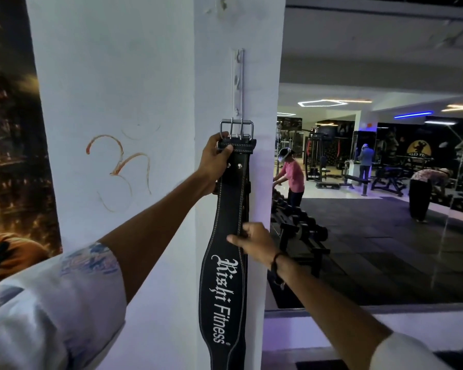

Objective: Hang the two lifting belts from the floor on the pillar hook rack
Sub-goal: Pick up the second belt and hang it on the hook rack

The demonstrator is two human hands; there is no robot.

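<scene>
Belt (226, 276) hangs vertical against the pillar (112, 76), long axis straight up-down, steel double-prong buckle (236, 129) on top, just below the lowest hook of the rack (238, 81) on the pillar's right face. Left hand (214, 161) is clamped on the strap right under the buckle (nearer the hooks, so it likely does the lift); right hand (254, 240) pinches the belt's right edge lower down, steadying. Buckle looks not yet hooked, can't be sure. White lettering reads "Rishi Fitness". Second belt not in view.
</scene>
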